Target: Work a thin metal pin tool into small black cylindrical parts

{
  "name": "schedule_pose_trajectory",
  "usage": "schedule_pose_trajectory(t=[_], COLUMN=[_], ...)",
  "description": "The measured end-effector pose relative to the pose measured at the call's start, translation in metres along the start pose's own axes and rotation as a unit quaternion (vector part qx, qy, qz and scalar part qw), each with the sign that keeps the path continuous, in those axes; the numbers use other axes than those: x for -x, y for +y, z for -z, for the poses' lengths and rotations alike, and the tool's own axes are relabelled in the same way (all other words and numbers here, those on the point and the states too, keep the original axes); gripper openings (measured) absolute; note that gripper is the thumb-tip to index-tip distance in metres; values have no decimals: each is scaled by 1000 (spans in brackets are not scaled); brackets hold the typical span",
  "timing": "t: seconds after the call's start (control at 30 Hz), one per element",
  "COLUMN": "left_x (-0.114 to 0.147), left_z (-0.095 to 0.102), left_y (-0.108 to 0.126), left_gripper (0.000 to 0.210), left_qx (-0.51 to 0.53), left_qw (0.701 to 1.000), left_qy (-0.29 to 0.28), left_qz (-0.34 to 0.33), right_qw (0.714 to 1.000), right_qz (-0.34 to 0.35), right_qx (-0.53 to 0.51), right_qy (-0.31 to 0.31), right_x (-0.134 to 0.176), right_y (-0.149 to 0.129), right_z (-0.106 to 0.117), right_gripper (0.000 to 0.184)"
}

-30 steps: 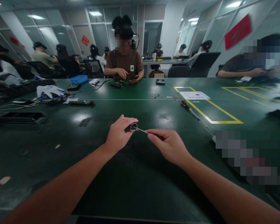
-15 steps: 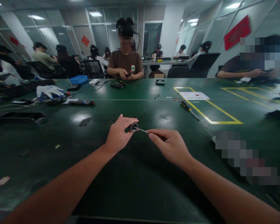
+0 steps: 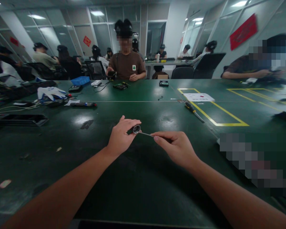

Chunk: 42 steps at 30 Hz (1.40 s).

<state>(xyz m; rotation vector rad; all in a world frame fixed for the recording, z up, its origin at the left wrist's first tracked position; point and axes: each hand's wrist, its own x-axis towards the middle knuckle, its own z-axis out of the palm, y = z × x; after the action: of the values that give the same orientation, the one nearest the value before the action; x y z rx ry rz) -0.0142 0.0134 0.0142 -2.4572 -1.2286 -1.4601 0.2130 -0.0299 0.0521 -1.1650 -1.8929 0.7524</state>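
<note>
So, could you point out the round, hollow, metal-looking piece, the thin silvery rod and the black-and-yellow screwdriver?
Round, hollow, metal-looking piece (image 3: 136,129): head view, inside its open end.
Thin silvery rod (image 3: 146,134): head view, middle of its exposed length.
Black-and-yellow screwdriver (image 3: 194,110): head view, front of its handle.

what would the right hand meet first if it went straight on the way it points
Likely the round part in the left hand: the right hand points that way, and the thin rod it holds ends at or near that part. Exact depth is unclear.
</note>
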Motion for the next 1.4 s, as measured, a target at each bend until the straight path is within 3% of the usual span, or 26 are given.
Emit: schedule_pose_trajectory(t=[0.2, 0.7, 1.0, 1.4], left_x=[0, 0, -1, 0], left_z=[0, 0, 1, 0], left_y=[1, 1, -3, -1], left_gripper=[28, 30, 26, 27], left_qx=[-3, -16, -3, -3], left_qw=[1000, 1000, 1000, 1000], left_qy=[-3, -15, -9, -12], left_qz=[-3, -15, -6, -5], right_qw=[997, 995, 998, 996], right_qz=[19, 43, 36, 47], right_qx=[65, 86, -39, 79], right_qy=[31, 23, -39, 9], right_x=[1, 2, -5, -1], right_y=[0, 1, 9, 2], right_z=[-4, -8, 8, 0], right_gripper=[27, 28, 23, 26])
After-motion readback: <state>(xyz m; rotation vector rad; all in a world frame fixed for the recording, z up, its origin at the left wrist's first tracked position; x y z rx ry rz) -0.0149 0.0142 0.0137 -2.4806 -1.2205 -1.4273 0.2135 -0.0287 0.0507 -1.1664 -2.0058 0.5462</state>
